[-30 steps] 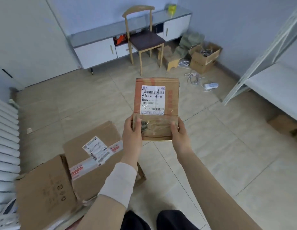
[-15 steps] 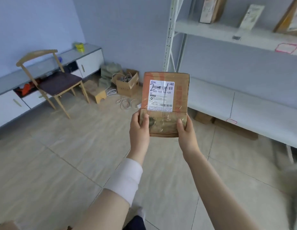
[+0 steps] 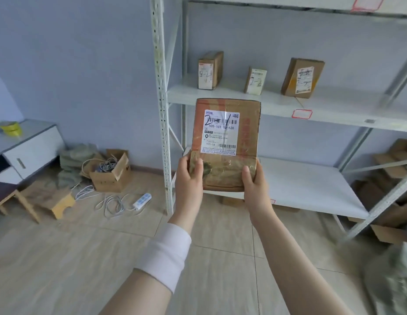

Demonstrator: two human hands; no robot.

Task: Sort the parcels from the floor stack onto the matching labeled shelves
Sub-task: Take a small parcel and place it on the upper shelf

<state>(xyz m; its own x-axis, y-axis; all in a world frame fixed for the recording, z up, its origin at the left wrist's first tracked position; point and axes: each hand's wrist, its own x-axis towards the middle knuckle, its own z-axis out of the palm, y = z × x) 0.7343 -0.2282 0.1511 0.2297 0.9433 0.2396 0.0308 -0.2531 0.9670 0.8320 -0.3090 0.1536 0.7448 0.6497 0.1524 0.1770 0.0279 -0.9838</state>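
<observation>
I hold a flat brown cardboard parcel (image 3: 227, 133) upright in front of me, its white shipping label facing me with "2" and "1" handwritten on it. My left hand (image 3: 189, 176) grips its lower left corner and my right hand (image 3: 253, 180) grips its lower right corner, thumbs on the front. Behind it stands a white metal shelf rack (image 3: 161, 98). Its middle shelf (image 3: 239, 103) carries three upright parcels (image 3: 209, 70), marked by hand, with a red-framed tag (image 3: 302, 114) on the shelf edge. The lower shelf (image 3: 307, 185) is bare white.
An open carton of cables (image 3: 111, 171), a white power strip (image 3: 142, 201) with loose cords and a small wooden stool (image 3: 52, 198) lie on the tiled floor at left. A white cabinet (image 3: 27, 153) stands at far left. Flattened cardboard (image 3: 393, 178) sits right of the rack.
My view has swung right from the floor stack and chair to the shelf rack, which is now closer. Both hands keep the same hold on the parcel.
</observation>
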